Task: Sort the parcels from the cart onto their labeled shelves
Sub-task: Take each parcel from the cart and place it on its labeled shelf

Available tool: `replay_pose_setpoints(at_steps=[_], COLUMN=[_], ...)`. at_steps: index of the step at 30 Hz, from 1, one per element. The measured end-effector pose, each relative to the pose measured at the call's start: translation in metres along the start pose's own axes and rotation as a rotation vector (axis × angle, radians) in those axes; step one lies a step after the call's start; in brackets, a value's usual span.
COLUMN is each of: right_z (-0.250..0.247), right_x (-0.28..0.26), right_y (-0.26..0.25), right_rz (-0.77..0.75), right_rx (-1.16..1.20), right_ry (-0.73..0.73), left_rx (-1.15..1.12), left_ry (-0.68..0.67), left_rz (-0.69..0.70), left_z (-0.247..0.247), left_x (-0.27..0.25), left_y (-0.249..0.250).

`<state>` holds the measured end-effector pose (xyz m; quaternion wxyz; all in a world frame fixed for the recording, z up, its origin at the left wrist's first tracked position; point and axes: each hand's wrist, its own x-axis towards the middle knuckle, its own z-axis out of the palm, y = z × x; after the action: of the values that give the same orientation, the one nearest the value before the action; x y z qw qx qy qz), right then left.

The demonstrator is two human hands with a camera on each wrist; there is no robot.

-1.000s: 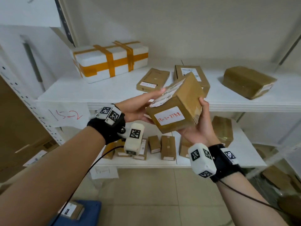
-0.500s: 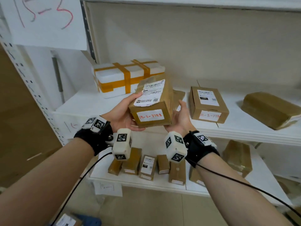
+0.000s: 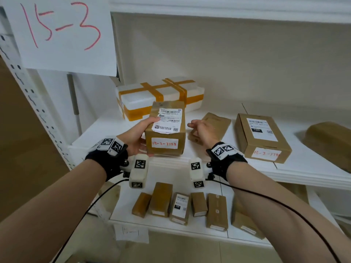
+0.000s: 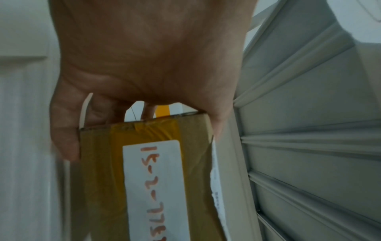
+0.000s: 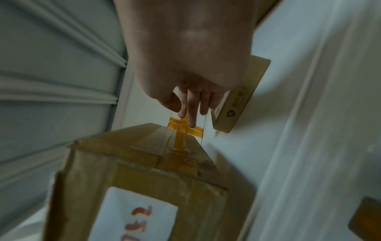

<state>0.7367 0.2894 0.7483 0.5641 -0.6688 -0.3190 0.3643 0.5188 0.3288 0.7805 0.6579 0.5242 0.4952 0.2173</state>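
On the middle shelf (image 3: 284,168), at its front edge, sits a brown cardboard parcel (image 3: 167,130), upright, with a printed shipping label on top and a white sticker on the near face handwritten in red "15-2-77…"; last digits unclear. Left hand (image 3: 138,135) grips the parcel's left side, thumb curled onto the top edge by the label, fingers wrapped beneath and behind; the left wrist view confirms the clasp (image 4: 144,65). Right hand (image 3: 204,131) is off the parcel, just beside its right face, fingers loosely extended, holding nothing; the wrist view shows them hanging free above the box (image 5: 191,104).

Behind the parcel: white foam box (image 3: 161,97) strapped with orange tape. To the right: flat brown carton (image 3: 216,124) under the right hand, then a larger labelled carton (image 3: 262,137) marked in red "15-2-77…". Paper sign (image 3: 60,33) on the upright reads "15-3". Lower shelf holds a row of small brown parcels (image 3: 180,207).
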Motion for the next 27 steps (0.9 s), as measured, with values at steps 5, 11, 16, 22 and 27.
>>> replay_pose_setpoints(at_steps=[5,11,16,22,27], right_z=[0.008,-0.007,-0.034,-0.066,-0.081], right_x=[0.017,0.024,0.02,0.009,0.005], right_y=[-0.001,0.009,0.021,0.024,0.028], right_rz=[-0.007,0.015,0.018,0.044,0.033], right_rx=[-0.117,-0.313,-0.315,-0.281,-0.239], right_ry=[-0.044,-0.114,-0.052,-0.008,-0.056], left_rx=[0.035,0.07,0.088,0.141,0.169], left_ry=[-0.011,-0.039,-0.088,-0.097,-0.062], left_rz=[-0.025,-0.047,-0.043,-0.022,-0.035], left_z=[-0.007,-0.003,0.02,0.049,0.06], left_x=[0.015,0.031,0.042,0.057,0.071], left_y=[0.005,0.006,0.011,0.018,0.018])
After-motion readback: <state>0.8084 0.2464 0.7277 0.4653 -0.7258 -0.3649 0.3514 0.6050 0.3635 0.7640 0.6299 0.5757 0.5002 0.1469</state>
